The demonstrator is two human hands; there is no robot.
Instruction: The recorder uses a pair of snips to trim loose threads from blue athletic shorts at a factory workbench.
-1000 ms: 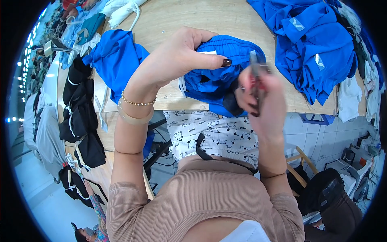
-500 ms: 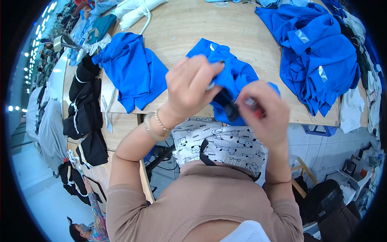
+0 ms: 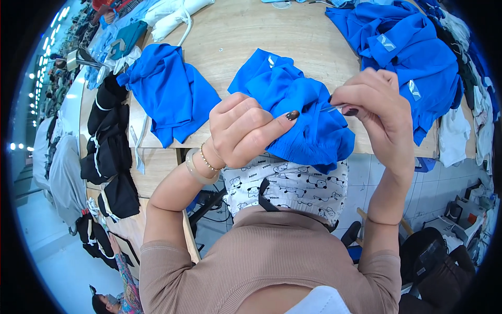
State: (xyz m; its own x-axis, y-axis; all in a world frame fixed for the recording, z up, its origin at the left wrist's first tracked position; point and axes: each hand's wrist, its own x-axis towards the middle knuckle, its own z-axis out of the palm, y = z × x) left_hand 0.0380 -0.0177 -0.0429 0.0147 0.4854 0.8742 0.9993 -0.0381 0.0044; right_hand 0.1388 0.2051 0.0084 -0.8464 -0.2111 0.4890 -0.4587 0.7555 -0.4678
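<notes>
A bright blue garment [image 3: 303, 99] lies bunched at the table's front edge, its gathered lower part hanging over my lap. My left hand [image 3: 246, 128] is closed on the garment's left side, thumb stretched across the cloth. On the other side, my right hand [image 3: 379, 107] pinches a thin silvery tool [image 3: 333, 108] between thumb and fingertips. The tool points left, its tip at the blue cloth; its rear end is hidden in my palm, so its exact kind does not show.
Another blue garment [image 3: 170, 94] lies to the left, and a blue pile [image 3: 397, 47] with small light patches to the right. Tied black bundles [image 3: 107, 141] line the left side. White cloth [image 3: 178, 15] lies at the back. A person [image 3: 117, 298] is at lower left.
My right hand has moved right and up, away from my left hand. The dark piece seen between the hands no longer shows, and the garment's gathered edge has come further over my lap.
</notes>
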